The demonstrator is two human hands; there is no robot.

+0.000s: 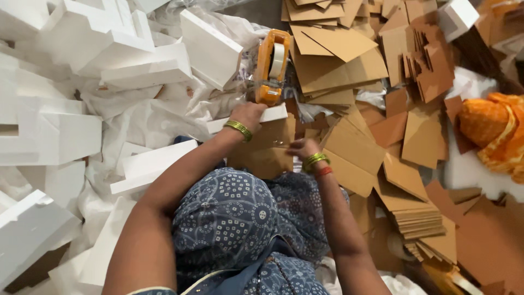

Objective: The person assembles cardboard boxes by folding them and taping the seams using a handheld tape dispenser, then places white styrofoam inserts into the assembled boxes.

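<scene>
Now the left hand [248, 113] grips an orange tape dispenser [271, 65] at upper centre, the right hand [302, 147] presses flat on a brown cardboard box [262, 153] mid-frame, white foam blocks [142, 60] piled left.

A tape dispenser [271, 65] is standing at upper centre of the frame, just above the left hand [248, 114]. The right hand [302, 147] is lying to the right of and slightly below the left hand, resting on a cardboard-wrapped package [265, 150] at centre frame. A foam strip [273, 114] is lying along the package's upper edge, beside the left hand. Foam blocks [109, 54] are filling the left half of the frame, lying on crumpled sheeting [142, 117]. Cardboard sheets [355, 60] are spreading across the upper centre and right, with a stack of cardboard pieces [423, 224] lying at lower right. Another person's clothing [494, 131] is showing at the right edge.
</scene>
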